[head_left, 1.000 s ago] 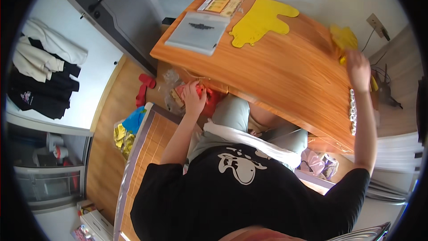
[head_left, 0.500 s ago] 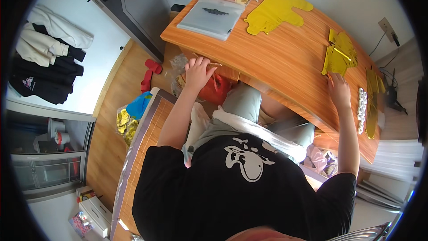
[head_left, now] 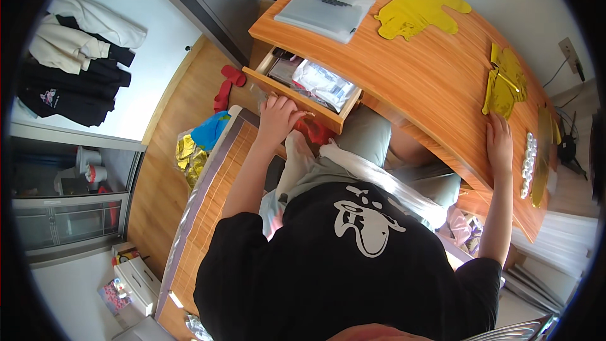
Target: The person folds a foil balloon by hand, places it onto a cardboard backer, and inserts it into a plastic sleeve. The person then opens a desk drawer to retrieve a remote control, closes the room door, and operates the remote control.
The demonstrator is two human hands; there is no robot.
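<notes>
My left hand [head_left: 276, 119] is at the outer face of an open wooden drawer [head_left: 323, 116], its fingers curled at the handle. Inside the drawer lie a white plastic package [head_left: 323, 83] and some darker flat items. My right hand [head_left: 499, 144] rests flat on the wooden desk [head_left: 410, 82] near its right end, fingers stretched out and holding nothing. Just beyond its fingertips lies a crumpled gold foil balloon [head_left: 505, 82]. To its right is a row of small white rolls [head_left: 529, 164].
Across the desk lie a clear folder [head_left: 325, 16] and a flat yellow foil balloon [head_left: 420, 9]. A red bag [head_left: 314, 130] hangs under the drawer, close to my legs. Red slippers [head_left: 222, 96] and a gold-and-blue bundle [head_left: 197, 145] are on the floor at left.
The drawer has come out toward me with my left hand at its front, showing its contents. My right hand has flattened on the desk, away from the gold foil.
</notes>
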